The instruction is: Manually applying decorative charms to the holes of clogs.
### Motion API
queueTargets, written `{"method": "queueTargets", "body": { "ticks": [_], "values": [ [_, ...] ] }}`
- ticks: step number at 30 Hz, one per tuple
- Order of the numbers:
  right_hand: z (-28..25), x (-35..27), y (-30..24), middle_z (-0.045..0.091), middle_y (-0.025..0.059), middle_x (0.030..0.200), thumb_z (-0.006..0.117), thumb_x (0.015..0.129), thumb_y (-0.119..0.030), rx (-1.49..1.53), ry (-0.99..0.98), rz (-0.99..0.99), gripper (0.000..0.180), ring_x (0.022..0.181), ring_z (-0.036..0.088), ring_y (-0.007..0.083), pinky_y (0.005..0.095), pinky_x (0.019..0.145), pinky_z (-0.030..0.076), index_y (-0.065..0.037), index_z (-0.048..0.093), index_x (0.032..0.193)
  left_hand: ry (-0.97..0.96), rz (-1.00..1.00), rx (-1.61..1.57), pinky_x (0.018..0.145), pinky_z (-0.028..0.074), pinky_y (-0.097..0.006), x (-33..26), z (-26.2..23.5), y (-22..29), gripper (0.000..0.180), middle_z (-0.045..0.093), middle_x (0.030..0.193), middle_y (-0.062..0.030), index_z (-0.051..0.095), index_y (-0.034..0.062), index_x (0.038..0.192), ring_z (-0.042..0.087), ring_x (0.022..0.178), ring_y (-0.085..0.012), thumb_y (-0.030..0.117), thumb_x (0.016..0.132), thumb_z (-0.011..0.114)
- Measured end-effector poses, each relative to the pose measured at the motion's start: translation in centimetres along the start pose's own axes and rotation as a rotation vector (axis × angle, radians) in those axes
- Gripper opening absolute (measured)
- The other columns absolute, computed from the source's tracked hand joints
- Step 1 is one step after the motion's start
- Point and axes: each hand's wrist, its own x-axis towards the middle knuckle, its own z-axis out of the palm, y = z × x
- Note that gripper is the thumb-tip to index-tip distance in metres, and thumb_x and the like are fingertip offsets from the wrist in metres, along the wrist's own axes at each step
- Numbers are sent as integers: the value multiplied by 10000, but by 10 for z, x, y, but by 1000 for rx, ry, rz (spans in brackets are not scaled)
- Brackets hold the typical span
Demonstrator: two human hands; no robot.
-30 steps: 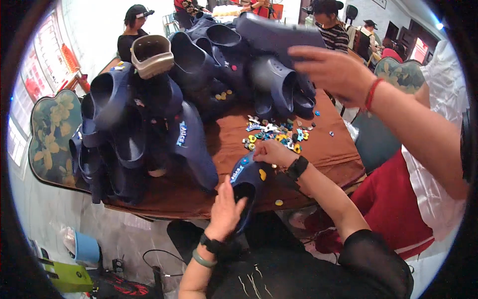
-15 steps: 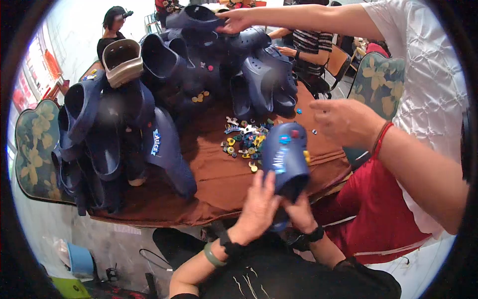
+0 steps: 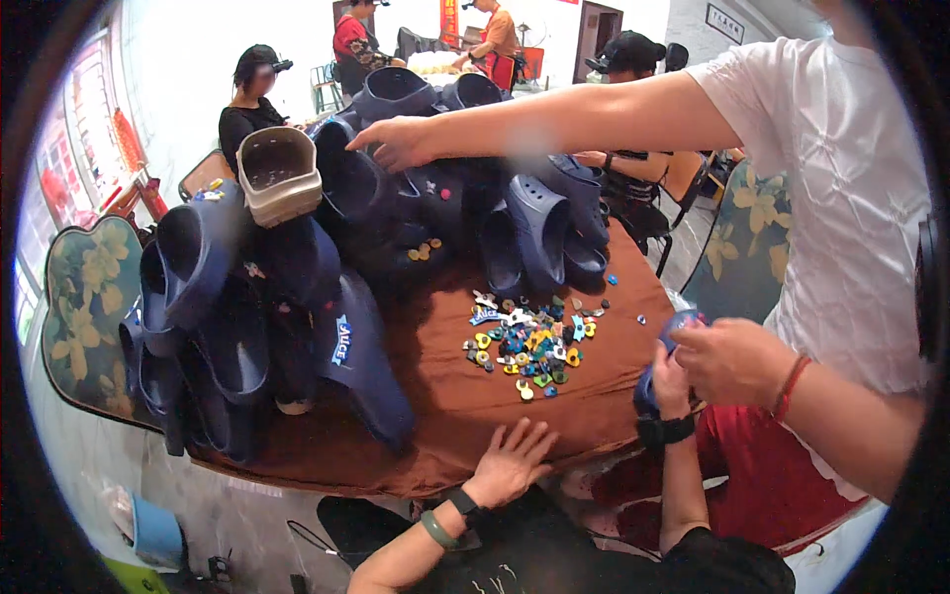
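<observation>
Two hands of the person come up from the near edge toward a round table point(image 3: 435, 416) covered with a brown cloth. The left hand point(image 3: 510, 463) lies flat on the near part of the cloth, its fingers spread wide, and it holds nothing. The right hand point(image 3: 669, 381) is at the right edge of the table, closed around a dark blue clog point(image 3: 661, 348), which it holds up just beside the table rim; only a small part of the clog shows between the fingers. Another person in a white shirt stands at the right, and that person's near hand point(image 3: 737, 358) touches the same clog from the right side. This person's other arm reaches far across the table, with its hand point(image 3: 398, 141) resting on a big heap of dark blue clogs point(image 3: 396, 218) that fills the left and far part of the table. One beige clog point(image 3: 279, 173) sits on top of the heap at the left. Between the heap and the left hand lies a scatter of small colourful charms point(image 3: 529, 342), well apart from the spread fingers. More people sit and stand in the far background.
</observation>
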Motion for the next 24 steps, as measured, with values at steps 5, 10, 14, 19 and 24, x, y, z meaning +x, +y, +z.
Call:
{"method": "queueTargets", "body": {
  "ticks": [5,10,14,19,24],
  "values": [
    [100,71,-76,532,212,1217,738,798,-316,-37,-143,-227,585,1152,473,386,459,976,386,11,518,1231,48,-173,384,1029,338,-575,7,3,-55,593,389,1477,-140,373,171,1467,396,1320,-368,317,926,564],
    [161,124,-65,609,169,785,774,727,-387,-198,-365,-114,445,822,608,389,495,733,463,-42,548,895,159,-333,196,1019,330,-590,11,-25,-53,570,384,1420,-238,378,107,1443,316,1349,-404,336,947,541],
    [144,127,-106,575,184,725,710,777,-291,105,-289,-134,314,721,589,405,449,613,463,-44,523,828,47,-424,62,1072,263,-590,-7,-38,-54,618,340,1464,-261,357,49,1441,295,1371,-434,353,942,556],
    [56,38,-181,602,152,697,732,726,-222,217,-170,-296,231,654,606,338,420,569,457,-53,574,716,293,-473,-574,1129,225,-491,10,-73,-42,748,317,1482,-262,235,-31,1470,277,1385,-427,275,905,618],
    [8,-47,-217,579,121,803,680,786,-133,318,-289,-494,144,748,586,263,391,681,455,-37,576,813,522,-652,-957,1146,206,-357,16,-99,-14,1005,174,1546,-154,15,44,1534,239,1398,-259,122,797,694]
  ]
}}
